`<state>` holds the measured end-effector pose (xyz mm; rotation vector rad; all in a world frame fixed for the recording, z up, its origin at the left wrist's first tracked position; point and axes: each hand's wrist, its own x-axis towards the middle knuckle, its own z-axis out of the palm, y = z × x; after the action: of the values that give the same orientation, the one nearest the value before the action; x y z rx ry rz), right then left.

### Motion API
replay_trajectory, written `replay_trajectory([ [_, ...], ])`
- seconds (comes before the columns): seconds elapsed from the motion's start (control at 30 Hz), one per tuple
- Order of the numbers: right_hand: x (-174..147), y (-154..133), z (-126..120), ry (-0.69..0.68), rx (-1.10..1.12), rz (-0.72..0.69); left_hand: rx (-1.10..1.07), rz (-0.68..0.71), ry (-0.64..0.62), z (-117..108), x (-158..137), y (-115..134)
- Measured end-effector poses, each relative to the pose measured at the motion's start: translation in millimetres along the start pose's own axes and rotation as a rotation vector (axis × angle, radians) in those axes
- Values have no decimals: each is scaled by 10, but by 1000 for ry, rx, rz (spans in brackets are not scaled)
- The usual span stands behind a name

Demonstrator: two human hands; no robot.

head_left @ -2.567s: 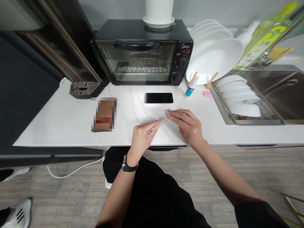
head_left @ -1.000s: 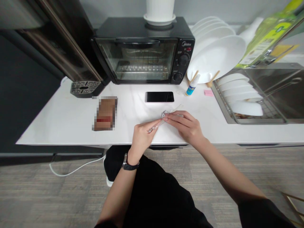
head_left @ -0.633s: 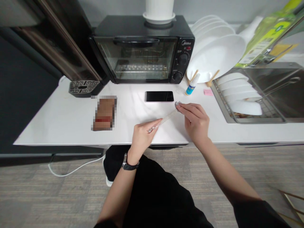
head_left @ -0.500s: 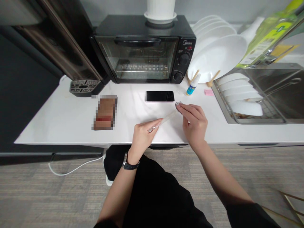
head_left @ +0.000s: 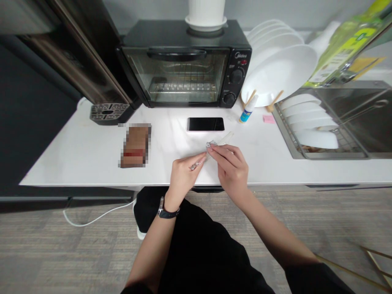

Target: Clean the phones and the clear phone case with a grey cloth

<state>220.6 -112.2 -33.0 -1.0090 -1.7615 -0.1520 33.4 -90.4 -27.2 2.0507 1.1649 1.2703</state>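
My left hand (head_left: 185,171) is closed on a thin clear piece, seen nearly edge-on, that looks like a clear phone case (head_left: 226,139). Shiny silvery bits show between the left fingers. Pinched in my right hand (head_left: 232,167) is a small crumpled grey-white wipe (head_left: 210,144), pressed against the case close to the left fingertips. The case's far end sticks out beyond the right fingers, and its middle is hidden by them. Behind the hands a phone (head_left: 206,124) lies flat, dark screen up. A small spray bottle (head_left: 245,114) with a blue label stands to its right.
On the white counter (head_left: 76,151) a blurred-out brown item (head_left: 136,145) lies at left. A black toaster oven (head_left: 183,73) stands behind, beside a drink machine's drip tray (head_left: 108,112). White plates (head_left: 281,73), a pink slip (head_left: 268,119) and a sink rack (head_left: 352,155) are at right.
My right hand has slid left and slightly towards me along the case with the wipe, from its far end to near my left fingertips. My left hand has hardly moved.
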Motion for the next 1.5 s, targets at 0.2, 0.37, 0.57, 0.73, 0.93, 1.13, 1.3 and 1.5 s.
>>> replay_trajectory([
  [0.2, -77, -169, 13, -140, 11, -29, 43, 48, 19, -22, 33, 3],
  [0.37, -1, -37, -81, -225, 106, -185, 18, 97, 39, -21, 54, -10],
  [0.57, 155, 331, -276, -247, 131, -284, 28, 46, -4, 0, 2, -55],
  [0.73, 253, 702, -414, -185, 64, -181, -72, 2, -5, 24, -48, -98],
  [0.93, 296, 1096, -583, -99, -178, 49, -62, -15, 29, 39, -39, -60],
  [1.13, 224, 1029, -531, -32, -169, 102, 64, -77, 139, -127, 192, -58],
  [1.3, 239, 1024, -494, -14, -112, 136, 47, -22, 235, -525, 598, -16],
  [1.5, 230, 1046, -516, 9, -44, 290, 110, 185, 157, -518, 795, 33],
])
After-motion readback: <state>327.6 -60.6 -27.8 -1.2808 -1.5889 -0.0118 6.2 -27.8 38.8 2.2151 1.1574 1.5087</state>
